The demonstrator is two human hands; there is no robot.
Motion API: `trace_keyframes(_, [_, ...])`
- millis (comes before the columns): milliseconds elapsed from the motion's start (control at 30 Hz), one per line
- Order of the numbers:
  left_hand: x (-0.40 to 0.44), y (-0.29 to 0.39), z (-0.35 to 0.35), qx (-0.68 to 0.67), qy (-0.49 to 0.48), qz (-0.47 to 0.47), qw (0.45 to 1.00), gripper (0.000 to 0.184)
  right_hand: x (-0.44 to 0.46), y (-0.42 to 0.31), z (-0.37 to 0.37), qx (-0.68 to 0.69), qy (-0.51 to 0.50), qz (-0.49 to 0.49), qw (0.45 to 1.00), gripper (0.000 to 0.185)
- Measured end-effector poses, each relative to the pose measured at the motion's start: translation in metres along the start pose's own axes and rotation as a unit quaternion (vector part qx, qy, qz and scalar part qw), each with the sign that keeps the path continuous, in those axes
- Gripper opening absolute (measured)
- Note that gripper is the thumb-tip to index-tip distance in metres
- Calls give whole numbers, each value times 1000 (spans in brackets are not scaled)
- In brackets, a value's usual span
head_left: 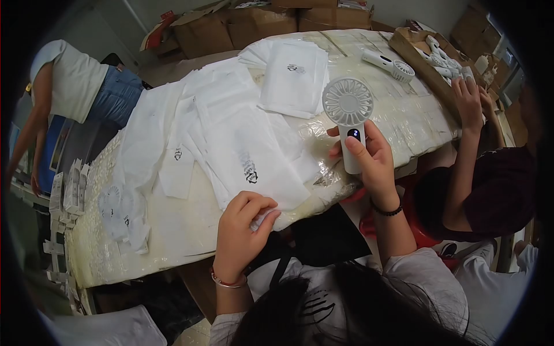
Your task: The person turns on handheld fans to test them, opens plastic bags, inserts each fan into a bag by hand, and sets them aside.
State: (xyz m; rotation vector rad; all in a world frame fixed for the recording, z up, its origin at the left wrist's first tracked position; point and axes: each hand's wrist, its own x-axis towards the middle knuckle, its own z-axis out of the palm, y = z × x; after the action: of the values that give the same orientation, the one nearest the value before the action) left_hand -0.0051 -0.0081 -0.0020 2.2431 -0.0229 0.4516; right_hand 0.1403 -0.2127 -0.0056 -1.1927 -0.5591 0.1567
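Note:
My right hand (pixel 372 155) is closed around the handle of a white handheld fan (pixel 348 102), held upright above the table's near edge. Its round grille faces me, and a small display on the handle shows a lit "2". My left hand (pixel 245 222) is curled, its fingers round a small whitish piece that is mostly hidden. Just beyond that hand lie white frosted plastic bags (pixel 248 150) with black recycling marks, spread loosely over one another. A neater stack of such bags (pixel 291 78) lies farther back.
Another white fan (pixel 389 64) lies on the plastic-wrapped table (pixel 173 245). Bagged fans (pixel 118 210) rest at the left. On the right, a co-worker's hands (pixel 470 101) are at a cardboard box (pixel 424 63) of fans. Another person (pixel 81 86) stands at the left; cartons (pixel 248 26) line the back.

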Motion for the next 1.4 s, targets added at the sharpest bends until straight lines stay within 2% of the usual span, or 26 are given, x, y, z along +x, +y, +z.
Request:
trace_keyframes(300, [3, 1, 1, -2, 11, -13, 1000, 6, 0, 0, 0, -19, 21, 5, 1000, 45])
trace_keyframes(367, [2, 2, -1, -19, 31, -14, 999, 5, -4, -2, -3, 18, -4, 3, 1000, 59])
trace_keyframes(400, [2, 2, -2, -38, 48, -17, 998, 5, -9, -4, -6, 19, -7, 1, 1000, 59])
trace_keyframes(433, [1, 1, -3, -36, 52, -17, 998, 5, -17, -7, -11, 109, -62, 41, 991, 70])
trace_keyframes(467, [0, 1, -4, -49, 77, -13, 996, 5, -26, -8, -14, 198, -115, 82, 970, 82])
trace_keyframes(500, [-1, 0, -3, -62, 100, -11, 993, 5, -35, -11, -14, 198, -117, 84, 970, 82])
trace_keyframes(567, [-2, 6, -3, -95, 99, -23, 990, 5, -52, -16, -12, 300, -211, 254, 895, 100])
trace_keyframes(633, [-1, 13, 2, -131, 93, -33, 986, 6, -62, -11, -3, 371, -307, 326, 813, 101])
trace_keyframes(700, [0, 20, 8, -153, 59, 10, 986, 7, -70, 0, 9, 378, -320, 350, 795, 96])
trace_keyframes(767, [-5, 20, 11, -202, 27, -6, 979, 7, -66, 11, 14, 369, -356, 358, 780, 83])
trace_keyframes(800, [-7, 15, 12, -248, 38, -29, 968, 7, -68, 11, 13, 369, -355, 358, 780, 83])
trace_keyframes(867, [-14, 10, 7, -346, 63, -53, 935, 8, -71, 12, 13, 363, -302, 388, 791, 69])
trace_keyframes(900, [-17, 10, 5, -344, 63, -55, 935, 8, -72, 12, 14, 365, -303, 389, 790, 69])
trace_keyframes(967, [-21, 10, 3, -225, 97, 74, 967, 9, -74, 10, 17, 253, -241, 363, 863, 61])
trace_keyframes(1000, [-23, 11, 6, -143, 92, 113, 979, 14, -78, 13, 20, 277, -230, 347, 866, 61])
trace_keyframes(1033, [-24, 13, 10, -143, 92, 113, 979, 14, -80, 11, 24, 277, -230, 347, 866, 61])
trace_keyframes(1100, [-24, 21, 19, 17, 88, 214, 973, 19, -83, 5, 35, 362, -146, 330, 860, 58])
trace_keyframes(1167, [-27, 23, 29, 33, 89, 208, 974, 23, -91, 20, 39, 389, -142, 310, 856, 57])
trace_keyframes(1233, [-25, 26, 32, 102, 130, 226, 960, 25, -89, 25, 47, 415, -139, 289, 851, 56])
trace_keyframes(1267, [-24, 29, 33, 102, 129, 228, 960, 25, -85, 23, 53, 123, -157, 102, 974, 55])
trace_keyframes(1333, [-21, 39, 30, 164, 216, 220, 937, 25, -85, 14, 55, -80, -182, -11, 980, 55])
trace_keyframes(1367, [-22, 39, 30, 164, 215, 218, 938, 25, -85, 10, 56, -177, -178, -68, 966, 55])
trace_keyframes(1400, [-21, 39, 30, 168, 160, 234, 944, 23, -80, 4, 51, 28, -151, 98, 983, 56])
